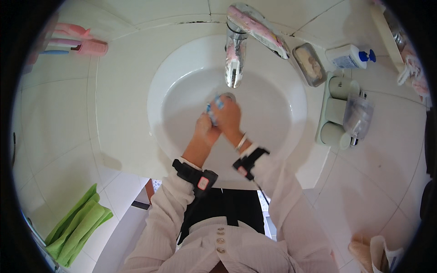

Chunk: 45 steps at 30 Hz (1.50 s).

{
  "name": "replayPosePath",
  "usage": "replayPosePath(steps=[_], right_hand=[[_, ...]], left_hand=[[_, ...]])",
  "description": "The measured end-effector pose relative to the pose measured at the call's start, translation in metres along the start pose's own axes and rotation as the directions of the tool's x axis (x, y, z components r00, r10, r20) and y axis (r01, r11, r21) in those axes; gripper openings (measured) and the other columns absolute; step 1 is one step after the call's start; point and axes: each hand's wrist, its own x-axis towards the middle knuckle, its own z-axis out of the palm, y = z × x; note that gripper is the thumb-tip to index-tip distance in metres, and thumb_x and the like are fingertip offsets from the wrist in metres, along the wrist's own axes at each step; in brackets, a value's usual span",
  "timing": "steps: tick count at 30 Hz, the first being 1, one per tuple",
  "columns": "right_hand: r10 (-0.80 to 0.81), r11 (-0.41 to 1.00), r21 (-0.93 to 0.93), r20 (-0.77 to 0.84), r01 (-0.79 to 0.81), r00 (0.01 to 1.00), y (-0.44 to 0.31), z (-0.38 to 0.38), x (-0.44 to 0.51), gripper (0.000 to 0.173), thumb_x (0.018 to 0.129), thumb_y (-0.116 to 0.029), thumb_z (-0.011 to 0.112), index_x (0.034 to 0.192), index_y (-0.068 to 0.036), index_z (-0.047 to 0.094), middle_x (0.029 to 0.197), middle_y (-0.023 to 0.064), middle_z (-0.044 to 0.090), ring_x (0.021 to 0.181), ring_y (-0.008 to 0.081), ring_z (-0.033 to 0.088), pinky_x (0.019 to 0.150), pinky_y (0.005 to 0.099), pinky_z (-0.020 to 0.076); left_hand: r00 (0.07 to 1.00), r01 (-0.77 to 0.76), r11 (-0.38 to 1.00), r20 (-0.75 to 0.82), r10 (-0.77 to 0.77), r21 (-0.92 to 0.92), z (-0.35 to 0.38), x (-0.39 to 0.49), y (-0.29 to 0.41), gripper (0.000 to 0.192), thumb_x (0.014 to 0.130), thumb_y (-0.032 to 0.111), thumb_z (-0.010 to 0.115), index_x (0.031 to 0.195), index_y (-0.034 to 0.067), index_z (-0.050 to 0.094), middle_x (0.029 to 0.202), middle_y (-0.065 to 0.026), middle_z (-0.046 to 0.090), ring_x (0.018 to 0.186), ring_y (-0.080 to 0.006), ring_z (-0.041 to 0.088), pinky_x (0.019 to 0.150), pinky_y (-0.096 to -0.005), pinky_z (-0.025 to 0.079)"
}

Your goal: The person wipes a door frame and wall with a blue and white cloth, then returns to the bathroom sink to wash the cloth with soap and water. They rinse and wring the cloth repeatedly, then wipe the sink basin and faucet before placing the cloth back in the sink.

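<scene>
Both hands are together over the white washbasin (269, 136), just below the spout of the chrome faucet (235, 65). A blue-and-white item (212, 114), blurred, perhaps a small cloth or packet, is squeezed between them. My left hand (206, 128) grips its lower end, and my right hand (229, 114) closes over its upper part. The drain (229, 96) shows partly behind the fingers. A bangle circles the right wrist, and black straps are on both forearms. No water stream is visible from the spout.
A soap dish (309, 65), a white pump bottle (344, 57) and a pale green cup holder (322, 112) stand along the right side. Pink holders with brushes (90, 47) are at upper left. A green towel (80, 225) hangs at lower left.
</scene>
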Motion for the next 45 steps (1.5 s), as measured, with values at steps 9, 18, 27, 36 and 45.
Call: replayPosePath(steps=[9, 18, 27, 36, 45], right_hand=[[0.136, 0.987, -0.094, 0.086, -0.128, 0.987, 0.013, -0.004, 0.009, 0.014, 0.076, -0.019, 0.057, 0.078, -0.005, 0.057, 0.070, 0.0185, 0.060, 0.068, 0.0379, 0.059, 0.060, 0.0461, 0.0459], [0.062, 0.995, 0.087, -0.185, -0.047, 0.981, 0.016, -0.016, 0.017, 0.026, 0.077, -0.020, 0.061, 0.098, -0.008, 0.054, 0.078, 0.0185, 0.060, 0.070, 0.0401, 0.058, 0.062, 0.0418, 0.0470], [-0.213, 0.957, -0.195, 0.022, 0.213, 0.977, -0.008, 0.001, -0.013, 0.021, 0.086, -0.026, 0.057, 0.078, -0.007, 0.061, 0.067, 0.0156, 0.062, 0.067, 0.0332, 0.064, 0.056, 0.0399, 0.0479], [-0.005, 0.987, -0.161, 0.047, 0.012, 0.999, 0.005, 0.011, -0.013, 0.019, 0.088, -0.025, 0.053, 0.085, -0.008, 0.061, 0.078, 0.0129, 0.065, 0.074, 0.0310, 0.061, 0.063, 0.0399, 0.0473], [0.398, 0.195, 0.681, 0.603, -0.706, 0.691, 0.053, -0.020, 0.013, 0.037, 0.090, -0.031, 0.053, 0.119, -0.007, 0.049, 0.103, 0.0139, 0.060, 0.082, 0.0301, 0.061, 0.074, 0.0504, 0.0533]], left_hand=[[0.961, 0.138, 0.989, -0.247, -0.121, 0.049, 0.004, -0.014, -0.012, 0.041, 0.095, 0.018, 0.044, 0.133, 0.007, 0.037, 0.135, -0.0157, 0.044, 0.121, -0.0302, 0.047, 0.101, -0.0429, 0.041], [0.988, 0.129, 0.975, -0.104, -0.111, 0.179, 0.024, -0.014, 0.008, 0.036, 0.095, 0.020, 0.046, 0.129, 0.008, 0.043, 0.125, -0.0140, 0.050, 0.114, -0.0263, 0.050, 0.098, -0.0416, 0.041], [0.989, 0.144, 0.990, 0.038, -0.143, -0.012, 0.016, -0.009, 0.012, 0.043, 0.095, 0.009, 0.039, 0.137, 0.006, 0.034, 0.130, -0.0150, 0.048, 0.120, -0.0294, 0.047, 0.105, -0.0429, 0.037], [0.980, -0.022, 1.000, 0.199, 0.023, -0.006, -0.008, 0.001, 0.004, 0.041, 0.094, 0.012, 0.039, 0.134, 0.005, 0.038, 0.130, -0.0145, 0.048, 0.120, -0.0279, 0.047, 0.104, -0.0434, 0.038], [0.986, -0.165, 0.964, -0.003, 0.170, 0.209, 0.027, -0.013, 0.036, 0.031, 0.090, 0.012, 0.050, 0.118, 0.001, 0.050, 0.117, -0.0107, 0.055, 0.110, -0.0223, 0.053, 0.097, -0.0379, 0.042]])
